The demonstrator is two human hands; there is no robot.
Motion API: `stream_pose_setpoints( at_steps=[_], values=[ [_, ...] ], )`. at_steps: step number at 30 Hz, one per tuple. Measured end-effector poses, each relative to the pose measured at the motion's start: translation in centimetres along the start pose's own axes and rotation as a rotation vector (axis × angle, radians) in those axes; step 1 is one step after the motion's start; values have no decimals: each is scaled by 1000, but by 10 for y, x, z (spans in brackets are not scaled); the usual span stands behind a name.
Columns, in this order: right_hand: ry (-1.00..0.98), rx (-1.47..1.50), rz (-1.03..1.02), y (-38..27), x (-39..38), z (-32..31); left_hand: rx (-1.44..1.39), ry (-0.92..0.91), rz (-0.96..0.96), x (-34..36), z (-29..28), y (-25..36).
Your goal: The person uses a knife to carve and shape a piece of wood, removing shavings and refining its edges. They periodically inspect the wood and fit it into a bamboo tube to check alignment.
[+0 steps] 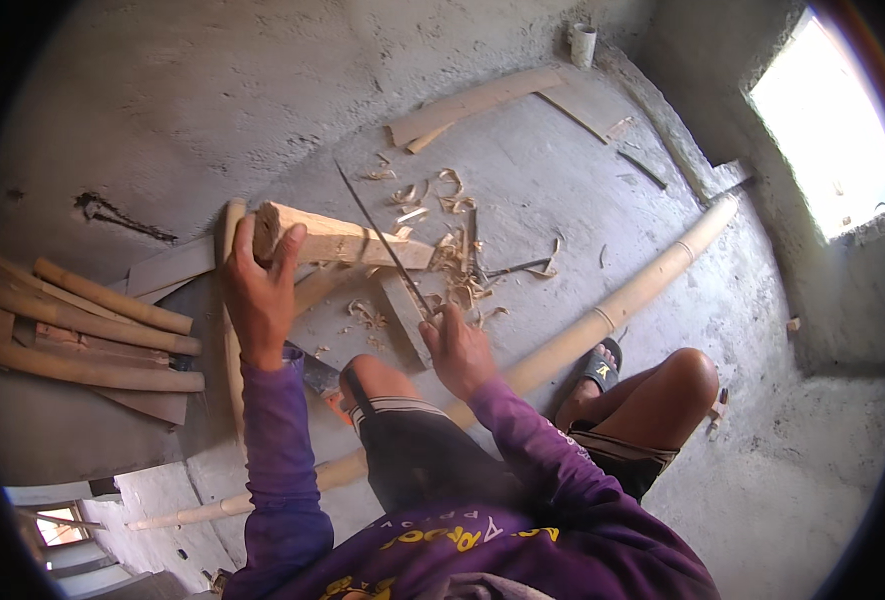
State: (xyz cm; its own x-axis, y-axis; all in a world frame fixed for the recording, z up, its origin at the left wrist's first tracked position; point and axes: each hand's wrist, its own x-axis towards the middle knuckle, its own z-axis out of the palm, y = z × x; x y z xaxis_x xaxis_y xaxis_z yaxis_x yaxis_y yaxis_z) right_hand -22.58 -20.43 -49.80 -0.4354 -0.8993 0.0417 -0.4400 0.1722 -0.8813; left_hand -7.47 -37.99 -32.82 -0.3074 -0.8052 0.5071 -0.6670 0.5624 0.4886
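My left hand (265, 285) is closed around the thick end of a wedge-shaped piece of wood (338, 238). Its narrow end points right, toward curled wood shavings (455, 255) on the floor. In my right hand (460, 350) is the handle of a long, thin-bladed knife (372, 218), its fingers wrapped round it. The blade slants up and left across the wood near its narrow end; whether it bites in, I cannot tell. Below the wood lie a plank (325, 285) and a flat board (405, 318).
A long bamboo pole (633, 295) runs diagonally across the concrete floor beside my legs. Curved bamboo pieces (113, 300) are stacked at the left. Flat strips (478, 103) and a white cup-like container (583, 46) stand or lie by the far wall. A bright window (828, 120) is at the right.
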Motion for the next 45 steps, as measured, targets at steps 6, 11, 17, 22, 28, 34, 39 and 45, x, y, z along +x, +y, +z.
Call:
stream_pose_setpoints(
  at_steps=[6,11,17,22,28,34,39,45],
  values=[
    [-13,5,28,-4,-1,-8,165,179,24,19,19,1],
    [-26,41,-28,-6,9,-3,32,88,-46,23,19,-5],
    [-23,-37,59,-3,27,5,25,29,-59,20,10,5],
    [21,260,-154,-12,36,3,-23,-23,-69,12,7,13],
    [-48,17,24,-30,47,1,35,-19,15,13,5,10],
    [-45,205,-197,-37,48,-2,3,-50,-14,15,4,7],
    [-88,162,-108,-33,48,0,-31,-47,-98,14,0,7],
    [-129,60,-13,-22,47,7,-35,-72,-112,12,0,8]
  ],
)
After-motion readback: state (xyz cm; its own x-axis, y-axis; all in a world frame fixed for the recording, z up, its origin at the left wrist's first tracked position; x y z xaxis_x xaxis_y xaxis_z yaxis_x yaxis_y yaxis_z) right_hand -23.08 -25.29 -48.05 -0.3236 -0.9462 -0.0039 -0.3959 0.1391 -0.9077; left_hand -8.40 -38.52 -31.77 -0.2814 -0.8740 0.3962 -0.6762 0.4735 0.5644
